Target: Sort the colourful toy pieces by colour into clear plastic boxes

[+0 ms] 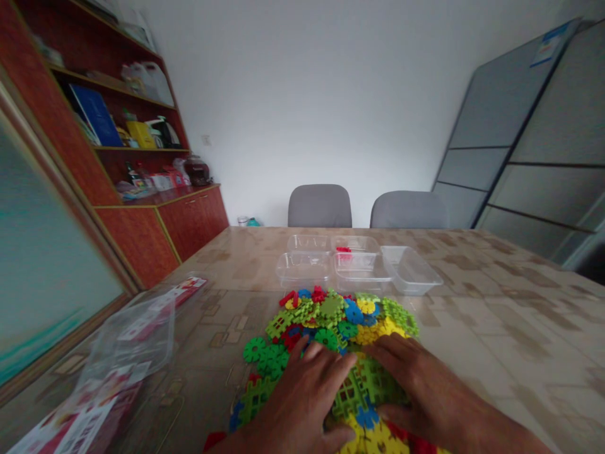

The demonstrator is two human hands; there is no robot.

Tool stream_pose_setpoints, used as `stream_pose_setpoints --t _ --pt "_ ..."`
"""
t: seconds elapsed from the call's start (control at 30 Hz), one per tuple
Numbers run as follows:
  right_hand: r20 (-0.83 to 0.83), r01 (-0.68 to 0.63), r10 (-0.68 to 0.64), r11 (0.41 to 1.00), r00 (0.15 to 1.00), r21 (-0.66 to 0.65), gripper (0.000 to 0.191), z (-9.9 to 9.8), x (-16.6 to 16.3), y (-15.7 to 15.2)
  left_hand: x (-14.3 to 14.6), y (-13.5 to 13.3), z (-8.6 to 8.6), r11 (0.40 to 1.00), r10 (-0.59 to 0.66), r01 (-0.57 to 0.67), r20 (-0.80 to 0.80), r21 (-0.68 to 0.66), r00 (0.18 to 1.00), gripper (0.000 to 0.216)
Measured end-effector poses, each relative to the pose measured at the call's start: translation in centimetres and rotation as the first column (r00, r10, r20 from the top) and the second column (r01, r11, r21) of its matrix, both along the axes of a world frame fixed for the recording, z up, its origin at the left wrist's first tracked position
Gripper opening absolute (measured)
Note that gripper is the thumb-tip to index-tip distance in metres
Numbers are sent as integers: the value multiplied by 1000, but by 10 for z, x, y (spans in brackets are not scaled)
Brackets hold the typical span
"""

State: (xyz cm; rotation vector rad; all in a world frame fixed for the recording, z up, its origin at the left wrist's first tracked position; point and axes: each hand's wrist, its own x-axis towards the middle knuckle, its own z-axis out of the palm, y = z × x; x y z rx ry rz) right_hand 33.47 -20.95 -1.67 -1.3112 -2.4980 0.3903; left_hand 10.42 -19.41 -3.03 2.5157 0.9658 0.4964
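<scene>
A heap of plastic interlocking pieces (331,309) in green, yellow, blue and red covers the near middle of the table. My left hand (307,391) rests palm down on the heap's left part, thumb spread from slightly bent fingers. Facing it, my right hand (416,378) lies on the right side, fingers reaching inward and thumb apart. Green lattice squares (352,391) and a blue piece (367,415) show between the two hands. Round green flower-shaped pieces (255,349) lie left of my left fingers. Pieces under the palms are hidden.
Beyond the heap stand several clear plastic tubs (363,275); red pieces (344,253) sit in one at the back. A clear plastic bag with printed card (137,334) lies on the left. Two grey chairs (320,206) stand behind the patterned table (486,328).
</scene>
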Motion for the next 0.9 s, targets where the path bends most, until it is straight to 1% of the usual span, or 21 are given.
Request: stream_pose_setpoints --t 0.07,0.13,0.2,0.27,0.33,0.37,0.4,0.43,0.47,0.53,0.57,0.6,0.63,0.67,0.7,0.73,0.77,0.8,0.9 --pt "-4 -6 6 1000 1000 -1 63 1 0 0 2 0 -1 1000 11 -11 -4 -1 1000 69" --pt "-9 -4 4 1000 1000 -2 65 3 -1 -1 1 -1 -3 999 31 -31 29 -28 999 70" --pt "-6 9 -9 1000 1000 -4 65 5 -1 -2 -3 -1 -3 995 70 -62 93 -79 993 76" --pt "3 24 -24 1000 1000 -7 61 6 -1 -4 -8 -1 -1 983 141 -115 183 -143 973 80" --pt "-6 29 -29 1000 1000 9 59 6 -1 -5 -13 1 3 960 219 -147 313 -239 924 78" --pt "-17 29 -29 999 999 21 58 7 -1 -5 -14 2 5 940 246 -121 391 -317 887 74" --pt "-32 29 -28 999 999 35 58 7 -1 -4 -16 3 8 908 278 -70 469 -413 838 68" --pt "-49 31 -29 998 998 46 57 7 -1 -4 -16 4 10 857 324 1 541 -515 776 62" --pt "-68 38 -34 998 997 57 56 7 -2 -4 -16 6 12 786 389 83 595 -612 704 57" --pt "-100 56 -48 996 994 75 54 6 -2 -3 -16 8 14 602 560 242 619 -761 551 47" --pt "-108 65 -56 995 993 80 53 5 -2 -2 -15 9 15 502 644 315 591 -805 486 41" --pt "-113 73 -64 994 991 83 53 3 -2 -2 -15 10 16 401 709 387 549 -831 443 36" --pt "-118 80 -70 993 991 88 52 2 -2 -2 -14 11 17 301 750 455 503 -838 429 34" --pt "-124 86 -74 992 990 96 52 1 -1 -1 -13 11 17 213 772 505 461 -836 437 34" --pt "-129 91 -78 990 989 103 52 0 0 -1 -13 11 17 144 783 529 423 -837 456 37" --pt "-135 97 -82 989 987 114 52 0 1 1 -12 11 17 104 787 528 395 -843 475 39" --pt "-143 106 -87 986 986 129 52 1 3 3 -12 10 17 99 782 508 383 -855 492 38" --pt "-148 116 -95 983 984 142 51 3 5 7 -11 9 16 125 767 480 391 -868 508 34" --pt "-148 138 -112 974 983 179 46 13 15 29 -11 7 12 249 692 419 463 -873 553 29"
